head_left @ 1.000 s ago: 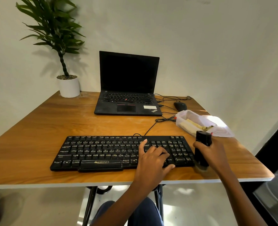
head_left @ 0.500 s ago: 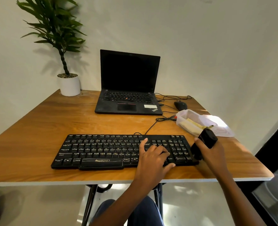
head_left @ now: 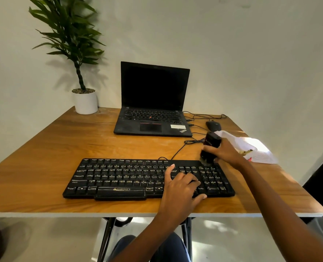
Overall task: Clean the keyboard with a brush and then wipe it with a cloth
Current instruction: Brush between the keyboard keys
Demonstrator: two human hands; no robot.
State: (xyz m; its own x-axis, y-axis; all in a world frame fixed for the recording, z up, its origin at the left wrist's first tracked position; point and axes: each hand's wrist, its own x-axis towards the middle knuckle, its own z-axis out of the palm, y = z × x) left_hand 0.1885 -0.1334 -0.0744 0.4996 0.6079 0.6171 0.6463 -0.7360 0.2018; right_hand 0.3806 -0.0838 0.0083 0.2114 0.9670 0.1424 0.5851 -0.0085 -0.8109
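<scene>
A black keyboard (head_left: 130, 176) lies along the front of the wooden table (head_left: 43, 167). My left hand (head_left: 179, 188) rests flat on its right half, fingers spread over the keys. My right hand (head_left: 225, 152) grips a black brush (head_left: 210, 146), held upright and blurred. Its bristle end touches the keyboard's far right corner, above the number pad. No cloth can be made out with certainty.
A shut-off black laptop (head_left: 153, 103) stands at the back centre, with a black mouse (head_left: 213, 126) and cables to its right. A clear plastic container (head_left: 251, 148) sits at the right edge behind my right hand. A potted plant (head_left: 85, 101) occupies the back left corner.
My right hand has carried the brush from the table beside the keyboard's near right end up and back onto its far right corner. My left hand has stayed on the keys.
</scene>
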